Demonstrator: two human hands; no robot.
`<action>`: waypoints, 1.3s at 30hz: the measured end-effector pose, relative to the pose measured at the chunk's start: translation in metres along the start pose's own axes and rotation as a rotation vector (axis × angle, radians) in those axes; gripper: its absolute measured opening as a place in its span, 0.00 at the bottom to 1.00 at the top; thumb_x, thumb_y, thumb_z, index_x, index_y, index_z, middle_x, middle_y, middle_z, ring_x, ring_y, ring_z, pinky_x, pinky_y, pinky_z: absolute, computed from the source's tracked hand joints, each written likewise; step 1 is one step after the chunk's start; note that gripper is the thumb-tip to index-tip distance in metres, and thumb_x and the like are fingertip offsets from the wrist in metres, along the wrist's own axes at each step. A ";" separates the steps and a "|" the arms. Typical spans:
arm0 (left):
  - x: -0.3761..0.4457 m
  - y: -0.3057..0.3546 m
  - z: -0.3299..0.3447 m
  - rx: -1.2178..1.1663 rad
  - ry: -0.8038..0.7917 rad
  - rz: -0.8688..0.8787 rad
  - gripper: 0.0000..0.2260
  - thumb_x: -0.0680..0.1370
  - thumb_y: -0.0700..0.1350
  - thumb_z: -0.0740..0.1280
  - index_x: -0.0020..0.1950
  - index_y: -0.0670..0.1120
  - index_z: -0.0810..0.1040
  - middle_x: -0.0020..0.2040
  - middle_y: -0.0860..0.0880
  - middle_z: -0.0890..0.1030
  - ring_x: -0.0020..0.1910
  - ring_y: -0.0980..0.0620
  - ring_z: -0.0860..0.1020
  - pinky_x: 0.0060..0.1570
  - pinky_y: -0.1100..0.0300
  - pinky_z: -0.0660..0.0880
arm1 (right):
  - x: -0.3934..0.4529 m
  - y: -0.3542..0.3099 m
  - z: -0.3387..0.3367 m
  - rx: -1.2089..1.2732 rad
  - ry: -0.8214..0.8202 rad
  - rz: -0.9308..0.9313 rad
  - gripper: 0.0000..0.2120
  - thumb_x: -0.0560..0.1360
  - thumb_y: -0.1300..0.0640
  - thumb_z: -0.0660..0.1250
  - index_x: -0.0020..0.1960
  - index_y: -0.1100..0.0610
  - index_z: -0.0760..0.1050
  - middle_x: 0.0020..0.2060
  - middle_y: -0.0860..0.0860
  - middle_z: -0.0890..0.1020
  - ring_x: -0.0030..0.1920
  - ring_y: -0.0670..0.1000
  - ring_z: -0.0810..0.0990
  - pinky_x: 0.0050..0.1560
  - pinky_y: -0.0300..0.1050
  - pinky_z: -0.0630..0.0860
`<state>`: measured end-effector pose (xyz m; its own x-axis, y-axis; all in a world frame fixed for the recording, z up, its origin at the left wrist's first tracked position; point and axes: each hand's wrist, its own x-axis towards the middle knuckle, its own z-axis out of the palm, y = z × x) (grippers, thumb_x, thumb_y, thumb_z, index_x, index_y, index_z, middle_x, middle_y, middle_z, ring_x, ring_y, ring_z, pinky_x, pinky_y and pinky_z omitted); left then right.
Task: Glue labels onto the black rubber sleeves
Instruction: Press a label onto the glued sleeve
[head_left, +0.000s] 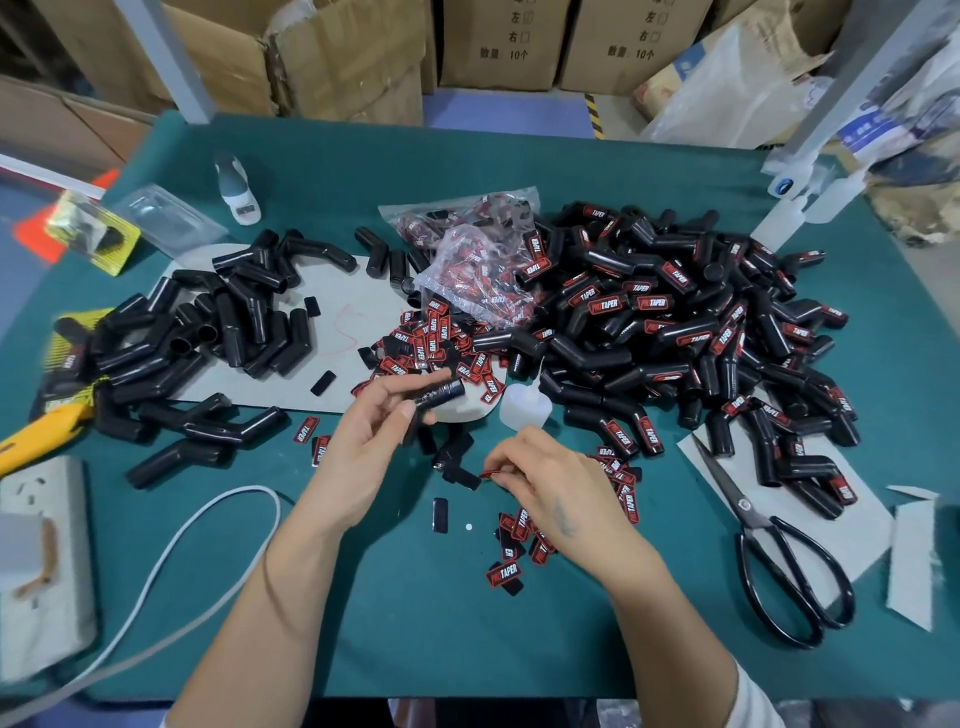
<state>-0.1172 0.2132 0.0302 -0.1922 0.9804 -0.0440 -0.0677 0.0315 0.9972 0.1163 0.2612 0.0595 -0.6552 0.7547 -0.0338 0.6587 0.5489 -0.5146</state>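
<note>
Your left hand's fingers (415, 382) curl around one black rubber sleeve (441, 395), holding it raised above the counter (415, 623) with its open end pointing to the right. Your left hand (374, 436) is turned palm up, thumb lying along the sleeve's near side. Your right hand (550, 488) rests low on the counter, and its thumb and forefinger pinch a single red-and-black label (491, 474) by its edge, just right of a few loose labels lying face down.

Just beyond your right hand stands a small translucent glue bottle (524, 405) with a thin nozzle tilted up and to the left. Behind the held sleeve lies a heap of loose labels (431, 343), and more are scattered near your right wrist (511, 566). A clear bag of labels (478, 270) sits behind that heap.

To your left, a pile of unlabelled sleeves (218, 322) spreads over a grey sheet (353, 301). To your right, a much larger pile of labelled sleeves (685, 322) covers the counter, their red tags showing. Black-handled scissors (774, 545) lie closed at the right, near side, resting on another grey sheet. A yellow utility knife (41, 431) sits at the left edge, near a white power strip (47, 561) whose white cable (171, 551) loops toward you. Cardboard boxes (498, 41) stand behind the counter.
</note>
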 end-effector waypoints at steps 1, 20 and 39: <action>0.000 -0.001 0.000 0.038 0.001 0.017 0.14 0.86 0.43 0.61 0.70 0.46 0.78 0.69 0.51 0.82 0.62 0.50 0.80 0.63 0.60 0.75 | 0.001 -0.001 0.003 -0.049 -0.005 -0.017 0.05 0.84 0.50 0.64 0.58 0.45 0.78 0.52 0.42 0.76 0.50 0.46 0.80 0.48 0.51 0.78; -0.008 0.016 -0.009 0.154 -0.072 0.159 0.14 0.81 0.49 0.68 0.66 0.57 0.79 0.58 0.48 0.79 0.62 0.43 0.83 0.66 0.45 0.79 | -0.001 -0.023 -0.009 1.119 0.125 0.065 0.05 0.74 0.55 0.76 0.45 0.45 0.83 0.43 0.46 0.82 0.43 0.45 0.80 0.39 0.40 0.80; -0.009 0.009 0.006 -0.094 -0.269 0.150 0.22 0.83 0.41 0.65 0.75 0.61 0.71 0.59 0.42 0.74 0.46 0.45 0.82 0.41 0.49 0.84 | 0.005 -0.024 0.003 1.366 -0.034 0.253 0.04 0.76 0.56 0.75 0.44 0.51 0.81 0.41 0.52 0.81 0.42 0.47 0.80 0.48 0.43 0.83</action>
<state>-0.1096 0.2055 0.0396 0.0583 0.9894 0.1331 -0.1507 -0.1231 0.9809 0.0960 0.2507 0.0689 -0.5950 0.7600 -0.2613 -0.1067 -0.3970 -0.9116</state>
